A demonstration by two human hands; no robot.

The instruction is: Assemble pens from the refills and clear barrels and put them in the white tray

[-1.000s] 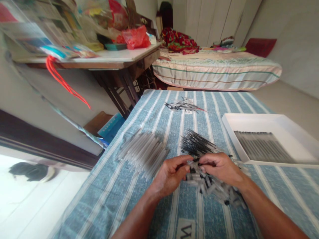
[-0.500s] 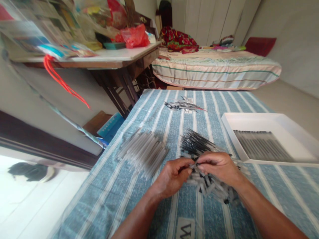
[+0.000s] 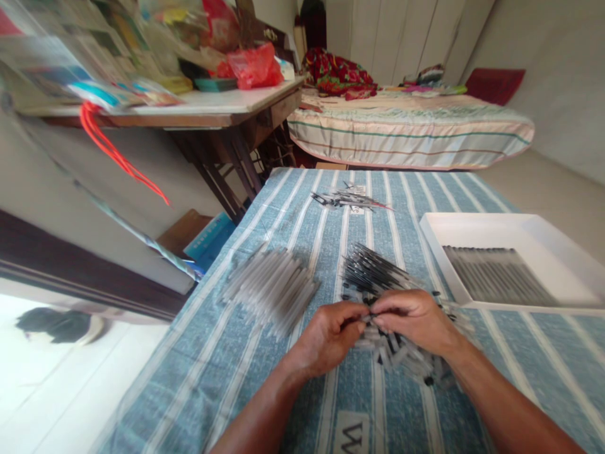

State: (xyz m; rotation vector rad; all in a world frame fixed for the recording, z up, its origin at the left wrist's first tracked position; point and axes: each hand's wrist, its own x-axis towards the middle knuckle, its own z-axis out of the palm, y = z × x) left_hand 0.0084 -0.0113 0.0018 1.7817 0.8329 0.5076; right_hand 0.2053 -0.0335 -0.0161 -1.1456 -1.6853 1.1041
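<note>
My left hand (image 3: 328, 334) and my right hand (image 3: 416, 318) meet fingertip to fingertip, both in a pinch. Between them is a small dark pen part, mostly covered by the fingers. Right beneath lies a heap of clear pen caps (image 3: 394, 353) with black bits mixed in. Just beyond the hands is a bundle of black pen refills (image 3: 371, 268). To the left of them, frosted pen barrels (image 3: 276, 290) lie side by side in a pile.
A white shallow box (image 3: 551, 252) at the right holds a row of pens (image 3: 498, 274). Loose thin refills (image 3: 347, 200) lie at the far end of the striped cloth (image 3: 227, 353). Behind stand a desk (image 3: 212, 110) with bags and a bed (image 3: 411, 135).
My fingertips have come closer together, so the dark pieces seen between them earlier are now mostly hidden. The piles and the box have stayed put.
</note>
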